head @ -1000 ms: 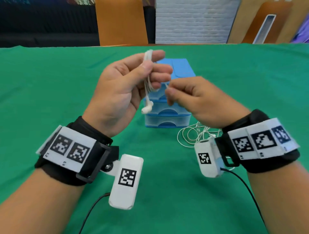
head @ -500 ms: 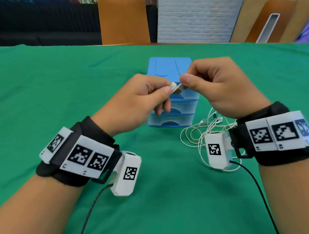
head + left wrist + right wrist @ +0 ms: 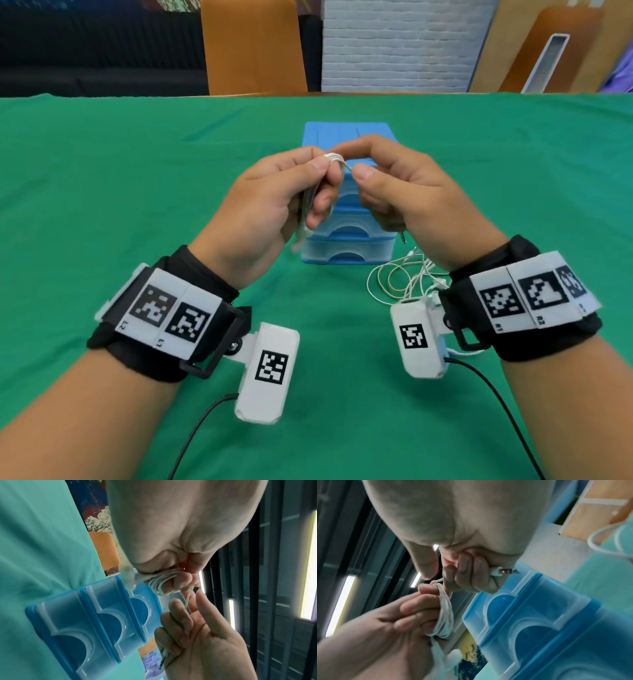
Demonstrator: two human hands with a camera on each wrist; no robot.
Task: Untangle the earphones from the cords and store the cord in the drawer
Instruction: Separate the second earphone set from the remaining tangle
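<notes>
My left hand holds a coil of white earphone cord wound round its fingers, in front of the blue drawer unit. The coil shows clearly in the right wrist view, and an earbud hangs below it. My right hand pinches the cord's free end right next to the coil between thumb and forefinger. The jack plug sticks out under its curled fingers. In the left wrist view the free end runs from the coil to the right hand.
The drawer unit has a blue top and three translucent drawers, all shut. A loose tangle of white cords lies on the green tablecloth under my right wrist. An orange chair back stands beyond the table.
My left hand has come down from its raised pose and rolled over. My right hand rose from below the coil to the coil's top, carrying the free end round it.
</notes>
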